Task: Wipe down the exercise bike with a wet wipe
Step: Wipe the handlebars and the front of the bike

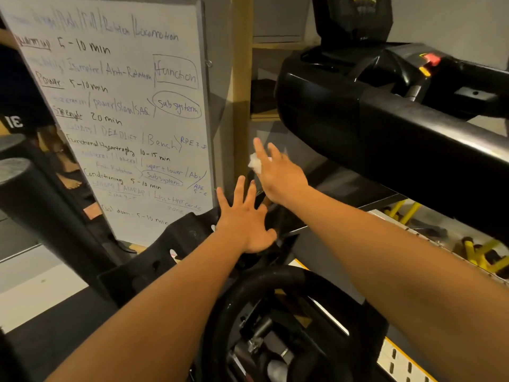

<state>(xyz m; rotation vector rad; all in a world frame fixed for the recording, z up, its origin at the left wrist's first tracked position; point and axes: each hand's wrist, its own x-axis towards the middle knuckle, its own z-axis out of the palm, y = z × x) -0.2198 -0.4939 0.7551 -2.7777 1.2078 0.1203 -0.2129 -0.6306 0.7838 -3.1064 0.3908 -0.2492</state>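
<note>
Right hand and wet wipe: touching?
Touching. The head view shows the wet wipe bunched against the underside of the right hand's straight fingers, with no gap visible between them.

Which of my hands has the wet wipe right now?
Your right hand, the one reaching farther: the white wet wipe shows at its straight fingers. The left hand holds nothing, its fingers spread over the black bike frame.

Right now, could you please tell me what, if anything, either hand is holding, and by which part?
The right hand carries a bunched wet wipe under its straight fingers; the thumb is hidden. The left hand is spread and holds nothing.
</note>
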